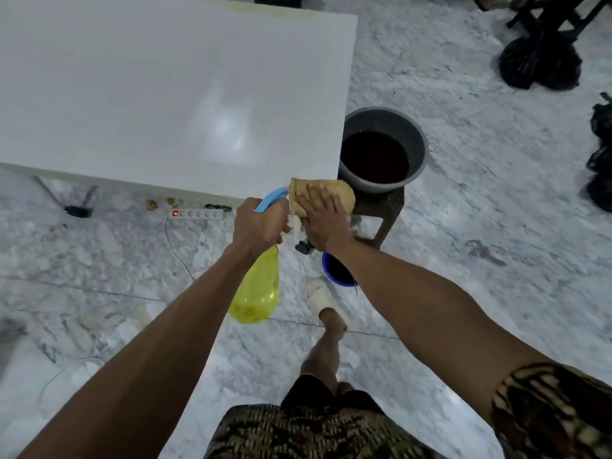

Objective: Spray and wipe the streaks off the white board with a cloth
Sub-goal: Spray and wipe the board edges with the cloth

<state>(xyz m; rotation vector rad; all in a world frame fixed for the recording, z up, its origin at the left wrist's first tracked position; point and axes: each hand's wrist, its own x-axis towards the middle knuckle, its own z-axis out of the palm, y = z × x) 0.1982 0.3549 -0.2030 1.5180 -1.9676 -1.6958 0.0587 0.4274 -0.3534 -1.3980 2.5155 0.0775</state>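
Cloth (323, 197) under flat right hand (319, 220), on board (165, 94) corner

White board (159, 94) cut off at left and top edges. Spray bottle (258, 293) neck hidden inside left hand (256, 223). Right hand (323, 217) covers part of cloth (344, 197). Blue bucket (334, 271) mostly behind right forearm. Black bags (539, 61) blurred.
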